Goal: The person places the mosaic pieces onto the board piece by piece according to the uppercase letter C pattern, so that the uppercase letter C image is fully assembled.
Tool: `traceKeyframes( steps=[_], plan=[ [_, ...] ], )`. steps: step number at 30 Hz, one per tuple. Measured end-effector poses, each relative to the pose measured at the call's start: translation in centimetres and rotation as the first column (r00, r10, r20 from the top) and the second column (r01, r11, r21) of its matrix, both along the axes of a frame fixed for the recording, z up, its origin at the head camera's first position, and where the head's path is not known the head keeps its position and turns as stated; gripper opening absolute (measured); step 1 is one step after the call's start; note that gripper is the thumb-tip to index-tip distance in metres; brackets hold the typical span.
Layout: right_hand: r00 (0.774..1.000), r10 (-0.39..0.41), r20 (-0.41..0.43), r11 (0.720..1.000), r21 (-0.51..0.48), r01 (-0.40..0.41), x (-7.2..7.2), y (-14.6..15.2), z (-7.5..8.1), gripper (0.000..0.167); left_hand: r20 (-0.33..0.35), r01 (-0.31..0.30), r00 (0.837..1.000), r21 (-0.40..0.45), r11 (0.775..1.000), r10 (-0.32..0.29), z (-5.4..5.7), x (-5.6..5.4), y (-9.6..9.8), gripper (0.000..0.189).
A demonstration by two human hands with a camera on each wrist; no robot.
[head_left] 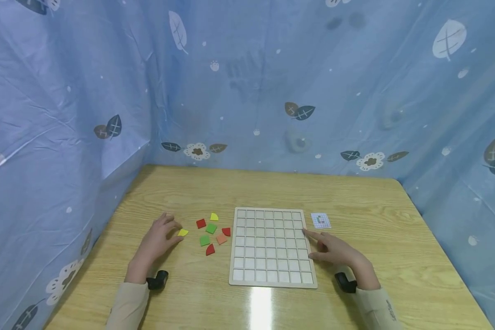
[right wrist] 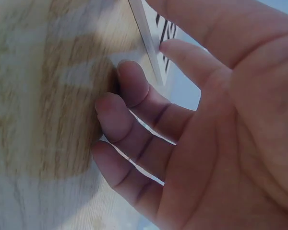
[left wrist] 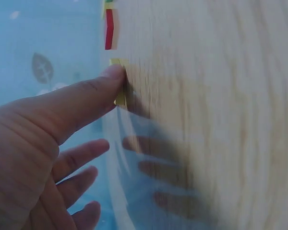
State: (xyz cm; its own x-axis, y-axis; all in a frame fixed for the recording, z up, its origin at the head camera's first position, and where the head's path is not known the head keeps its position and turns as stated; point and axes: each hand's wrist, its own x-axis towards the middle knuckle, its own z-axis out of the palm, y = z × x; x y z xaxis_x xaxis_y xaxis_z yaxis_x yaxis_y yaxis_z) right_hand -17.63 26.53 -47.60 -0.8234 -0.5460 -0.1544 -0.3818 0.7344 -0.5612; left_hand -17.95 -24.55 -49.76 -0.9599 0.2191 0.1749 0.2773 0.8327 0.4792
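In the head view, my left hand [head_left: 156, 239] has its thumb and index finger at a yellow quarter-circle tile [head_left: 183, 232] low over the wooden table. The left wrist view shows the thumb pressed against that yellow tile [left wrist: 119, 98], with the index finger hidden and the other fingers apart. My right hand [head_left: 335, 250] rests at the right edge of a pale square grid board [head_left: 273, 285]. Its index finger and thumb touch the board's rim, while in the right wrist view the remaining fingers [right wrist: 116, 117] bend loosely by the tabletop.
Between my left hand and the board lie loose tiles: a yellow quarter circle [head_left: 214, 217], red ones [head_left: 200, 223], green squares [head_left: 211, 228] and an orange square [head_left: 221, 239]. A small pattern card [head_left: 321, 220] lies right of the board. Blue curtain [head_left: 247, 91] surrounds the table [head_left: 198, 188].
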Motion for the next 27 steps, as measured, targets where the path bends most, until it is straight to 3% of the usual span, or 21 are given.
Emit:
traceKeyframes(
  steps=[5,15,27],
  plan=[
    [1.0,0.011,-0.001,1.0,-0.015,-0.011,-0.1,0.0,-0.1,0.07,0.021,0.005,1.0,-0.005,1.0,-0.005,-0.1,-0.3,0.0,0.027],
    [0.999,-0.028,0.042,0.999,-0.022,0.029,-0.1,-0.1,0.0,0.069,-0.038,-0.032,0.999,-0.064,0.997,0.03,-0.4,-0.6,0.8,0.025],
    [1.0,-0.002,0.023,0.998,-0.064,0.003,0.1,0.1,-0.5,0.068,-0.072,0.026,0.997,-0.049,0.998,-0.029,-0.3,-1.3,3.0,0.027]
  ],
)
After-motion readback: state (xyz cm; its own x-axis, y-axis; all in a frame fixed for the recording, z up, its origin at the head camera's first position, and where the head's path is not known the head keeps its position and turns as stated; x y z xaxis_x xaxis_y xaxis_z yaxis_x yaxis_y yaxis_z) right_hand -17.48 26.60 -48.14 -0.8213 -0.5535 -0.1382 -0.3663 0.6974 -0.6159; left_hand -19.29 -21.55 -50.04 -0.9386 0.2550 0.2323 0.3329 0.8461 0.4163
